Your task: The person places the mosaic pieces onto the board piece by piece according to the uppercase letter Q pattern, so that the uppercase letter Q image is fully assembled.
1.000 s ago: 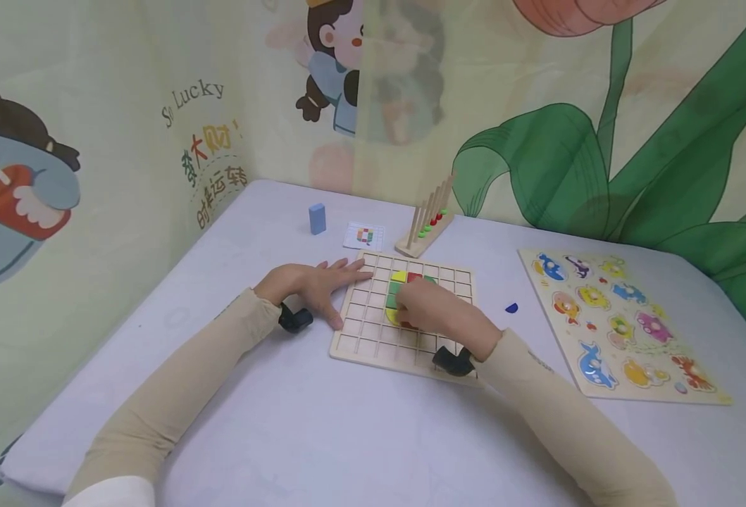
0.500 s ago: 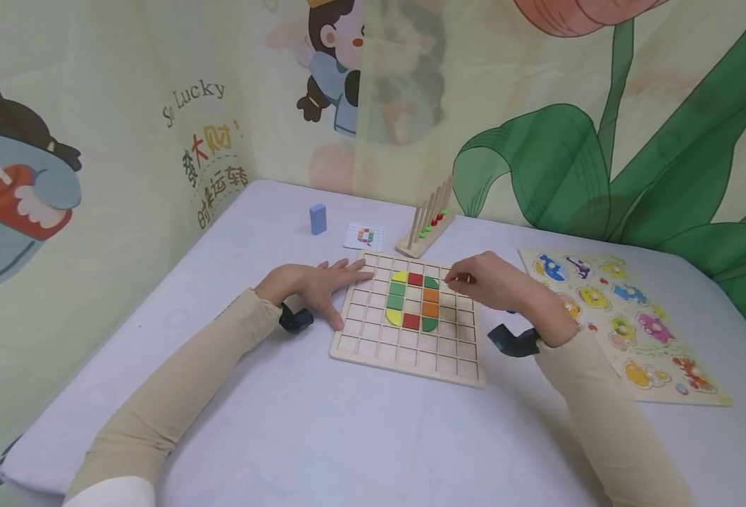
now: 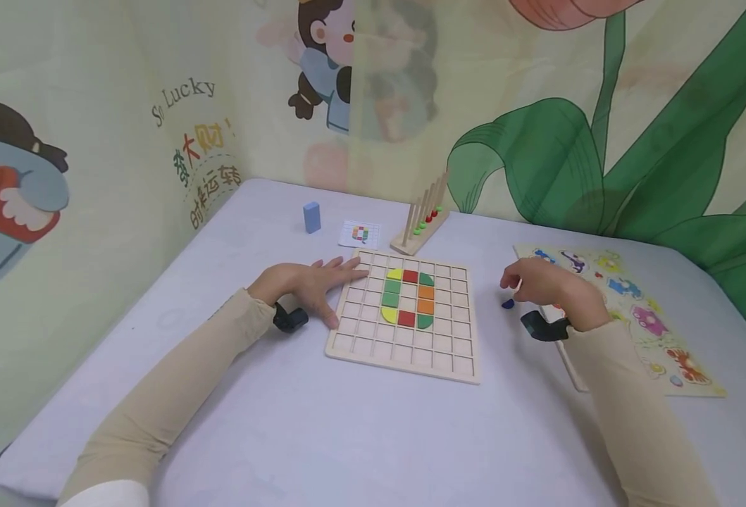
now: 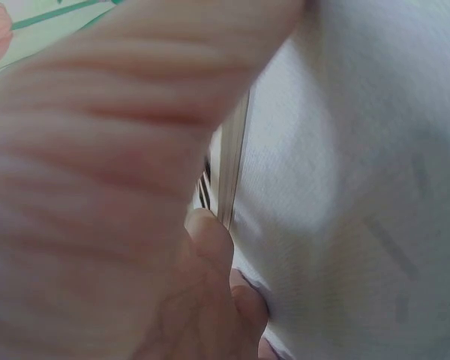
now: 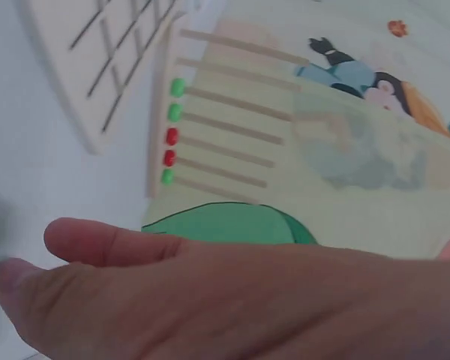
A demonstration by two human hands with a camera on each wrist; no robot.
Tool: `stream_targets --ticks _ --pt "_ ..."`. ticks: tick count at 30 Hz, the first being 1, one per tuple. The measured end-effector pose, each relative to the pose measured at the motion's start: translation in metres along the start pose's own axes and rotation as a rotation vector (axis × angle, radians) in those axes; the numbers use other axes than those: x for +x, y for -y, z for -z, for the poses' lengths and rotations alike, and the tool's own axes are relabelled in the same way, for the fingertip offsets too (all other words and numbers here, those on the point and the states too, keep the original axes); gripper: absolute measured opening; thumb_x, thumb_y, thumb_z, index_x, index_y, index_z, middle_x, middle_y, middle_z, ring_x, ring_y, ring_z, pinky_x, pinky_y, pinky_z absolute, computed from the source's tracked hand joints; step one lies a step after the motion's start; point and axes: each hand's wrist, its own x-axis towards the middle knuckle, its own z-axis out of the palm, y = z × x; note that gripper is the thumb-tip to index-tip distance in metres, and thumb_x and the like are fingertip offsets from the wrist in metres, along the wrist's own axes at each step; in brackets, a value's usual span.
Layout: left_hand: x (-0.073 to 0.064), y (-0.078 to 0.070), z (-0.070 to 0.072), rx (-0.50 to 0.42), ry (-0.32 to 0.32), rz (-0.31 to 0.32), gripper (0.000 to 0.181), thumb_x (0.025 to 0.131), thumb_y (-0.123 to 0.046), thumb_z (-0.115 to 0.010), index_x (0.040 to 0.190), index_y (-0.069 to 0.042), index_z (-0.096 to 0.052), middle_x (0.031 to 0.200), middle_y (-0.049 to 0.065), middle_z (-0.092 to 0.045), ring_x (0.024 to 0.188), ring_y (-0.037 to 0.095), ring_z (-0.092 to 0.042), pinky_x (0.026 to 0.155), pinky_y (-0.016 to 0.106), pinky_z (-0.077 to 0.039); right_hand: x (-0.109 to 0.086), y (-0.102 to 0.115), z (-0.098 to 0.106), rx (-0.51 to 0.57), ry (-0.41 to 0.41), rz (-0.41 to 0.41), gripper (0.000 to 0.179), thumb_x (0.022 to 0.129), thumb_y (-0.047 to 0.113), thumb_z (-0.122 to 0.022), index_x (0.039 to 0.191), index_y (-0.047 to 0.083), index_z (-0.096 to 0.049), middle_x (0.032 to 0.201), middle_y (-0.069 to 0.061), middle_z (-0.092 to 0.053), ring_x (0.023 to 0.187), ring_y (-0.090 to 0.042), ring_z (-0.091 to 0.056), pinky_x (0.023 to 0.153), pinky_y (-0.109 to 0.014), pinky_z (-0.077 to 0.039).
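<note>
A wooden grid board [image 3: 402,352] lies flat on the table, with a ring of yellow, red, green and orange pieces set in its squares. My left hand [image 3: 312,285] rests at the board's left edge, fingers spread over the rim; its thumb is at the lower side. To the right of the board lies a dark blue half-round piece [image 3: 508,304]. Just above it is my right hand [image 3: 546,282], thumb and forefinger apart, holding nothing. In the right wrist view the thumb and finger of the right hand [image 5: 135,300] point left, with a gap between the tips.
An animal puzzle board [image 3: 651,352] lies partly under the right forearm. Behind the grid board are a pattern card [image 3: 360,234], a blue block [image 3: 312,217] and a peg stand [image 3: 411,243] with red and green beads. A printed curtain [image 3: 474,70] closes off the back.
My right hand has left the ring of pieces and moved right, off the board, to over the blue piece. The left hand keeps its place on the board's edge.
</note>
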Motion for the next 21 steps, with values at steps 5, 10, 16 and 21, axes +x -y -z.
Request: stream_targets --ticks 5,10,16,21 --pt "0.000 0.001 0.000 -0.005 0.000 -0.005 0.110 0.079 -0.042 -0.079 0.159 -0.018 -0.006 0.164 0.008 0.013 0.150 0.033 0.013 0.121 0.054 0.004 0.011 -0.004 -0.010 -0.012 0.044 -0.074 0.019 0.085 -0.005 -0.062 0.104 -0.001 -0.064 0.099 -0.015 -0.062 0.092 -0.029 -0.054 0.079 -0.039 -0.050" --pt "0.000 0.001 0.000 -0.009 -0.004 -0.008 0.110 0.079 -0.042 -0.079 0.159 -0.018 -0.007 0.165 0.008 0.012 0.150 0.034 0.012 0.121 0.054 0.004 0.016 -0.002 -0.014 -0.025 0.065 -0.089 0.014 0.088 0.000 -0.064 0.102 0.001 -0.064 0.093 -0.011 -0.063 0.089 -0.026 -0.054 0.079 -0.037 -0.050" --pt "-0.001 0.001 0.000 -0.016 -0.002 -0.004 0.111 0.078 -0.041 -0.079 0.159 -0.018 -0.006 0.164 0.007 0.013 0.150 0.033 0.013 0.121 0.054 0.004 0.015 0.000 -0.014 -0.017 0.071 -0.096 0.016 0.087 0.001 -0.067 0.103 0.001 -0.064 0.093 -0.011 -0.062 0.089 -0.026 -0.054 0.079 -0.037 -0.049" --pt "-0.001 0.001 0.001 -0.016 0.001 -0.001 0.111 0.078 -0.041 -0.080 0.159 -0.019 -0.006 0.164 0.006 0.014 0.150 0.032 0.014 0.121 0.053 0.005 0.015 0.001 -0.015 -0.003 0.071 -0.133 0.018 0.087 0.002 -0.067 0.104 0.000 -0.064 0.094 -0.012 -0.062 0.090 -0.028 -0.054 0.080 -0.037 -0.049"
